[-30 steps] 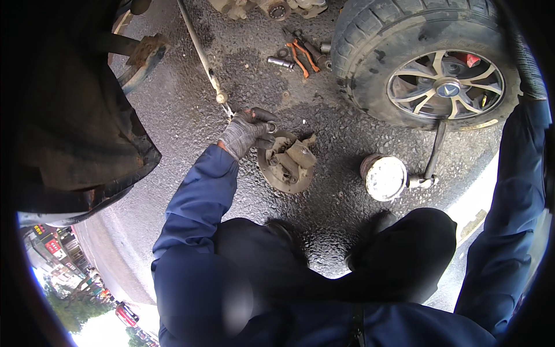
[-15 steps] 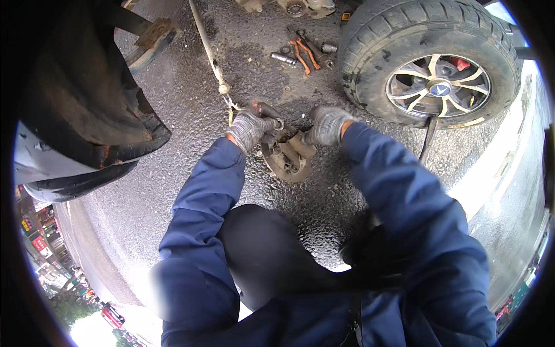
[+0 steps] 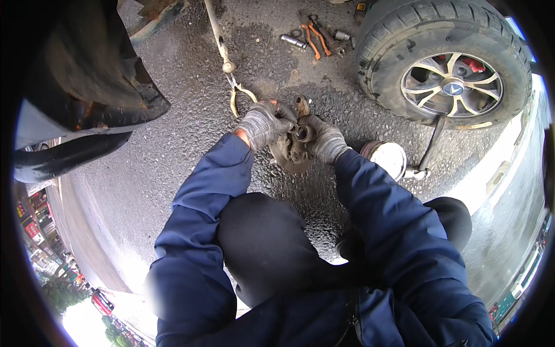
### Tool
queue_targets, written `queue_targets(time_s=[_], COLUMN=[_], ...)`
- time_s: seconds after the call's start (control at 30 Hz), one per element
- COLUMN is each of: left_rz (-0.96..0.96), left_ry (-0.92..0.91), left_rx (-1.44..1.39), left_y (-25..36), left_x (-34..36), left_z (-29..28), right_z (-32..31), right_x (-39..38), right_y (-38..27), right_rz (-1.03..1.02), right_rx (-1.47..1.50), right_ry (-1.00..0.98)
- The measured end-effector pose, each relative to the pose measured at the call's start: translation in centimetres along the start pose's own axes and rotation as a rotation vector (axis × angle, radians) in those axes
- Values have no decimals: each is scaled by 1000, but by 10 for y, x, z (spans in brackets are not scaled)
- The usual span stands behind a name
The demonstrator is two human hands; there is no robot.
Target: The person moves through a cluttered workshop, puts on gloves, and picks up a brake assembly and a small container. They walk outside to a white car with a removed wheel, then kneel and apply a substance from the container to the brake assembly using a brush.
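Note:
Both my gloved hands meet over a dirty metal assembly with a round backing plate (image 3: 289, 162) on the wet asphalt. My left hand (image 3: 260, 126) has its fingers curled around a small metal ring (image 3: 288, 126); the fingertips are dark. My right hand (image 3: 324, 140) grips the upper part of the assembly near a round bore (image 3: 302, 134). Just beyond my left hand lie pliers with pale yellow handles (image 3: 247, 92), at the near end of a long metal rod (image 3: 216, 32).
A wheel with tyre (image 3: 444, 32) lies at upper right, a bar (image 3: 433, 147) and round can (image 3: 386, 161) below it. Orange-handled pliers (image 3: 319, 41) and a socket (image 3: 293, 41) lie at the top. A large dark vehicle part (image 3: 87, 87) fills the left.
My right hand has come from the far right to the metal assembly and taken hold of it, tilting it. My left hand has shifted right, and the yellow-handled pliers now show more fully.

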State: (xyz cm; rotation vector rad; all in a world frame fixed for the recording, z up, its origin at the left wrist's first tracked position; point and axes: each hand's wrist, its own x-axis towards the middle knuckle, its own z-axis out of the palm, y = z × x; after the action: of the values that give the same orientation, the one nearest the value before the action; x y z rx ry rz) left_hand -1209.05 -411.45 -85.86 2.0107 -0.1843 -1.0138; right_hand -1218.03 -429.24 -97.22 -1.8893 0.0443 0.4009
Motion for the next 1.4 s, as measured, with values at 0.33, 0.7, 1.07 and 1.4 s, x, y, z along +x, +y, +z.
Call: queue_targets(time_s=[0.33,0.7,1.07,1.4], left_rz=[52,145,144,45], left_ry=[13,262,-71,-170], left_rx=[670,639,759,376], left_y=[15,4,17,-8], left_x=[0,-6,-20,-12], left_z=[21,30,26,31], right_z=[-24,-28,-30,-16], right_x=[-9,-11,-13,-7], right_y=[-42,-49,-54,-31], right_rz=[59,46,77,32], right_rx=[-293,-290,-250,-164], right_ry=[-100,-65,-69,-43])
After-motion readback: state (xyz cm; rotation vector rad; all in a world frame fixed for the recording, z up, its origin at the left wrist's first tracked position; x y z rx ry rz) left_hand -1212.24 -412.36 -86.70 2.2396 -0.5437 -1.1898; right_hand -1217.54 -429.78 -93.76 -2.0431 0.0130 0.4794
